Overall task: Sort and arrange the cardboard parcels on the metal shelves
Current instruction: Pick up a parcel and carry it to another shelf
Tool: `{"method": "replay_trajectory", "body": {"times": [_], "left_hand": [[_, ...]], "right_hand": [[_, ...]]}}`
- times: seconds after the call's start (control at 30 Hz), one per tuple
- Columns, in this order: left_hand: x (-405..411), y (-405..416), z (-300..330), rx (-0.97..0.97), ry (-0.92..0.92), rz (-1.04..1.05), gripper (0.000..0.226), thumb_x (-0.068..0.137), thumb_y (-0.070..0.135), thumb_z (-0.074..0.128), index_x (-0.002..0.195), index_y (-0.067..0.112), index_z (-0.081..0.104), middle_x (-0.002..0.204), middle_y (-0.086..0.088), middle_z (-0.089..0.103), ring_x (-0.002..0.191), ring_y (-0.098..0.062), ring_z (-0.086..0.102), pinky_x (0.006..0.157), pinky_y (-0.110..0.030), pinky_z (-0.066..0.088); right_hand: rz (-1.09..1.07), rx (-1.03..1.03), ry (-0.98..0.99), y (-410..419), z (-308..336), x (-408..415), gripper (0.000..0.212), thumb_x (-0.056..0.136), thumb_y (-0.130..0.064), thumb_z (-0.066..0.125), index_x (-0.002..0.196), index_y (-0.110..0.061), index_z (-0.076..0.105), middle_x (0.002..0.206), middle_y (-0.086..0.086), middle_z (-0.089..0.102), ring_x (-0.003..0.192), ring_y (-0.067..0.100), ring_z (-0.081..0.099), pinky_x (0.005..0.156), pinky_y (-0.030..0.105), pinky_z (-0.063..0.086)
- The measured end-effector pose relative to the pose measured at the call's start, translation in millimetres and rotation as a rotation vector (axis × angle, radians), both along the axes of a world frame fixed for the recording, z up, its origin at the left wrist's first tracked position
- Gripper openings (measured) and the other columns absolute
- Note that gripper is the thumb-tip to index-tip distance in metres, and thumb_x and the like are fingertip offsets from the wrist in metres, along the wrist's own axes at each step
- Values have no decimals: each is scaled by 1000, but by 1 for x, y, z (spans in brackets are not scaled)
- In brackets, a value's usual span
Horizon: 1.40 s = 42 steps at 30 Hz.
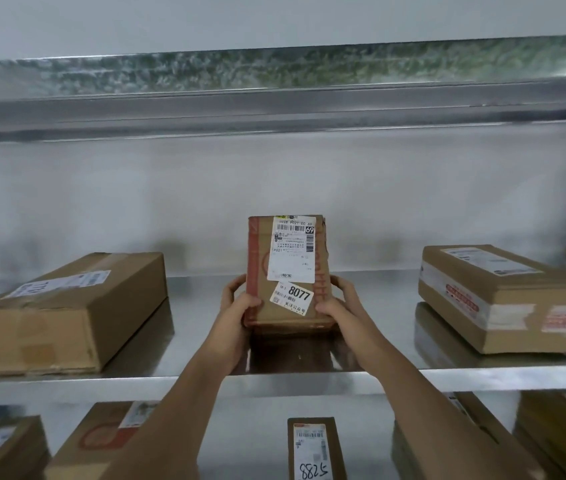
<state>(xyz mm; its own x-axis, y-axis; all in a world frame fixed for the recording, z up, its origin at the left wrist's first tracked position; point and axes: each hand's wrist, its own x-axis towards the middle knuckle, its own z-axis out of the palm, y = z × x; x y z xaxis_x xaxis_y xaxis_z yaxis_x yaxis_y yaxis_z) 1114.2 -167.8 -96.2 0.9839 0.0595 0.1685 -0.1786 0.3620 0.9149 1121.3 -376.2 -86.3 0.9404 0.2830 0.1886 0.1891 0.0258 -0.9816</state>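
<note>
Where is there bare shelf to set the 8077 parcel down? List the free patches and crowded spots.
Bare metal middle shelf lies between the large brown cardboard box and the held 8077 parcel; likewise between it and the taped flat cardboard box. The lower shelf is crowded.

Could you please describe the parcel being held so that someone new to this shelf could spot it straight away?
Look at the middle metal shelf, in the gap between a large box lying flat on the left and a taped box on the right. The held parcel stands upright at the centre, gripped by the left hand and right hand. Unlike its neighbours, it carries a sticker reading 8077.
</note>
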Motion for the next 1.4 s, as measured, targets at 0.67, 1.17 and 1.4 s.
{"method": "replay_trajectory", "body": {"times": [0.67,1.17,1.4], "left_hand": [[-9,-2,7,-68,37,-40,45,83,21,71,120,19,44,104,-12,77,93,-29,74,88,-46,57],[-8,-3,4,-30,32,-46,72,71,13,88,126,22,43,124,-11,72,107,-34,73,79,-41,61],[-9,-5,3,23,0,-21,77,68,11,91,126,27,43,124,-9,73,107,-33,73,86,-46,59]], "right_hand": [[64,1,-29,1,2,1,77,67,-16,61,134,-32,25,133,-1,54,107,11,66,73,17,56],[47,19,-19,1,-1,5,78,69,-24,69,133,-34,25,135,-4,53,111,13,65,79,22,57],[61,157,45,0,-3,9,58,86,-31,75,130,-39,39,134,-8,58,114,18,67,85,33,58]]}}
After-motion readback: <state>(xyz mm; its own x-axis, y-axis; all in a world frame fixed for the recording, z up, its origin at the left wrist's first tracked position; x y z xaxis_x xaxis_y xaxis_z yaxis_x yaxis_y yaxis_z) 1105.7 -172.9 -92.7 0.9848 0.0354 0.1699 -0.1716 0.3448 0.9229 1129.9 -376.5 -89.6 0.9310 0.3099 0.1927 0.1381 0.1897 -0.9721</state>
